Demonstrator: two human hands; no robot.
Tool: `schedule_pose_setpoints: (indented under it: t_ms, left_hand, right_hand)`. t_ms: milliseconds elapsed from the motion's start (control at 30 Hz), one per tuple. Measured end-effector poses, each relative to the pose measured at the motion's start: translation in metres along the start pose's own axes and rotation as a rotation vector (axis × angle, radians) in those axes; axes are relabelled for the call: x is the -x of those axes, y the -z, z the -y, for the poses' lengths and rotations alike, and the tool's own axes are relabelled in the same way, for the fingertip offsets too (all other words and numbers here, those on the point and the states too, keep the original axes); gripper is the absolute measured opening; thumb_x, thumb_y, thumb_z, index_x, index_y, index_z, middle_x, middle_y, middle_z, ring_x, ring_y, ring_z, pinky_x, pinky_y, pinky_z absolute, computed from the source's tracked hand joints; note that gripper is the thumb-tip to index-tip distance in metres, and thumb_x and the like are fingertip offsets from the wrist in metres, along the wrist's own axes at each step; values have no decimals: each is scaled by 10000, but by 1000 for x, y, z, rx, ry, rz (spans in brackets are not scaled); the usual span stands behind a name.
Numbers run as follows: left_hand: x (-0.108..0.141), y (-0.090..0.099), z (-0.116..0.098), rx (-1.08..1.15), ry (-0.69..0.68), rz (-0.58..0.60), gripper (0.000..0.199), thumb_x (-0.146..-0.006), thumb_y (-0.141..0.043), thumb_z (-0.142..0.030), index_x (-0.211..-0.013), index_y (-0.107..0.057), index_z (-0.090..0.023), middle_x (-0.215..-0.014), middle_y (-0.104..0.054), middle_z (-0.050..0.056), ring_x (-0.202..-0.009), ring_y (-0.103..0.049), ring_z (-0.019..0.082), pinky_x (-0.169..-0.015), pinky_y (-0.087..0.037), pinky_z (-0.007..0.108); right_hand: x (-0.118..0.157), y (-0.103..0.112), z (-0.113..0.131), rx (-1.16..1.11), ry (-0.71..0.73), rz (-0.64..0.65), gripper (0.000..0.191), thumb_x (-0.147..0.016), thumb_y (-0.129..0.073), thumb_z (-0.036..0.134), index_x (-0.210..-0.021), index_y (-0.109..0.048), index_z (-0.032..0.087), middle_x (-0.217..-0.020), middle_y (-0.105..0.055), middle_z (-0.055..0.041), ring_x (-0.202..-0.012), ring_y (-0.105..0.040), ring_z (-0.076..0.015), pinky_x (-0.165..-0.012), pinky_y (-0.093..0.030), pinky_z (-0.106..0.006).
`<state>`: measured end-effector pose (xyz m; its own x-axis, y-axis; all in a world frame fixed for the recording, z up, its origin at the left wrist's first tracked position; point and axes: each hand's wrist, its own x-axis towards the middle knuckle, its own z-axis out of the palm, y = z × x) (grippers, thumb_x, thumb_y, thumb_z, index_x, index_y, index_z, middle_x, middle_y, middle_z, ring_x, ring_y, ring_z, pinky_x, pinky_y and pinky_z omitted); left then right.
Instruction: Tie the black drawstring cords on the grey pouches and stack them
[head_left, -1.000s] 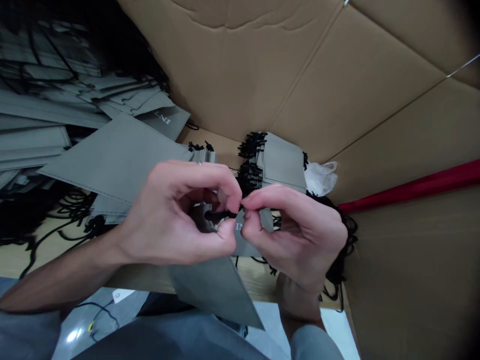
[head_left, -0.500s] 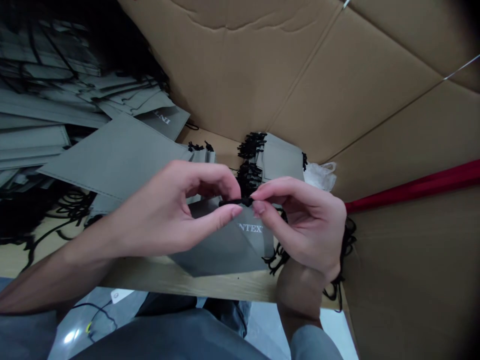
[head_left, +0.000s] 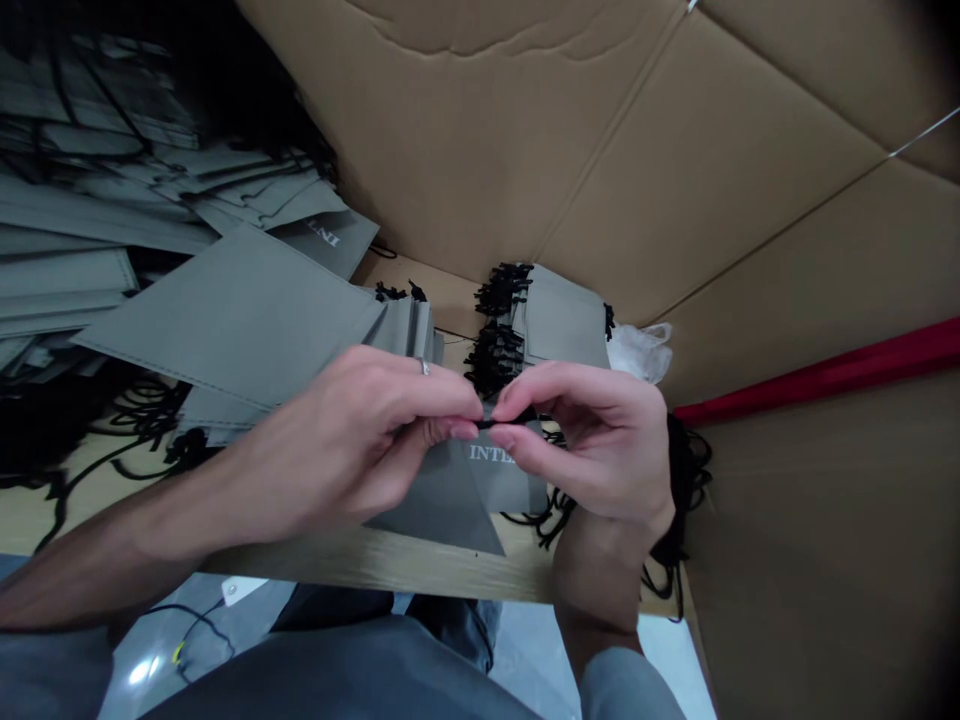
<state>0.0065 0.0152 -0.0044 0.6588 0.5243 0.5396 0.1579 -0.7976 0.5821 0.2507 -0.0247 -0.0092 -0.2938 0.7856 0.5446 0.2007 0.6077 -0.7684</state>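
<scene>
cord, black [head_left: 486, 424], stretched level between two sets of fingertips, just above a tabletop at the middle of the view. left hand [head_left: 367, 440] closed on one end, thumb and forefinger pressed together, thin ring [head_left: 424, 367] on one finger. right hand [head_left: 600, 440] gripping the other end in a looser pinch, forefinger above, thumb below, palm hollow. fingertips of both nearly meeting, only a short length of cord bare between. below the left hand, a plain grey panel [head_left: 450, 510], one corner pointing down toward the table's front edge; cannot tell whether joined to the cord. just behind, a lettered grey panel [head_left: 517, 485], white print partly hidden by the right thumb. beyond, a stack of grey panels [head_left: 566, 318] with black knotted ends bunched along the left side, and a clear plastic bag [head_left: 641, 352] beside. to the left, a large grey panel [head_left: 240, 300] lying aslant, near a loose heap of grey panels [head_left: 75, 215]. all on a pale wooden table [head_left: 420, 570], against a cardboard wall [head_left: 480, 130].
</scene>
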Motion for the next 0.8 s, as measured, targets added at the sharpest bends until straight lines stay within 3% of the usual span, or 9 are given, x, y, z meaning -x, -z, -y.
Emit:
schedule_pose_setpoints:
  t_ms: [233,567,633,733,800]
  left_hand:
    - [-2,6,0,162,-25,43,241,-1059,-605,-95,-905,-736,-227,-703,-699,-52,-539,-542,75,-509,-393,236]
    - [-1,9,-2,19,83,-22,293,-1072,-600,-167,-811,-725,-218,-623,-639,-42,-514,-473,86,-472,-343,244]
    - [0,9,-2,-8,99,-29,251,-1073,-639,-189,-856,-759,-230,-644,-680,-47,-514,-516,85,-481,-358,251]
    - [1,6,-5,-28,111,-101,57,-1042,-741,-259,-1059,-795,-266,-843,-813,-35,-642,-680,119,-577,-492,265]
    - [1,1,-7,-12,100,-170,140,-1022,-758,-262,-1160,-774,-286,-983,-849,-26,-758,-750,145,-675,-573,281]
  right_hand:
    - [-2,0,-8,-121,24,17,208,-945,-886,120,-1052,-850,294,-942,-858,14,-818,-815,-177,-705,-732,-304]
    - [7,9,7,51,-49,-92,301,-955,-849,67,-1141,-875,302,-1019,-885,10,-864,-856,-175,-765,-770,-287]
    - [6,6,10,101,-56,-115,307,-945,-818,38,-1090,-872,304,-992,-880,-3,-868,-852,-206,-740,-770,-335]
    - [5,-3,12,156,-67,-178,308,-923,-780,18,-1018,-857,300,-943,-870,-13,-852,-845,-225,-697,-749,-357]
    - [5,-10,13,168,-49,-228,297,-906,-772,23,-998,-848,294,-917,-864,3,-822,-835,-204,-680,-731,-329]
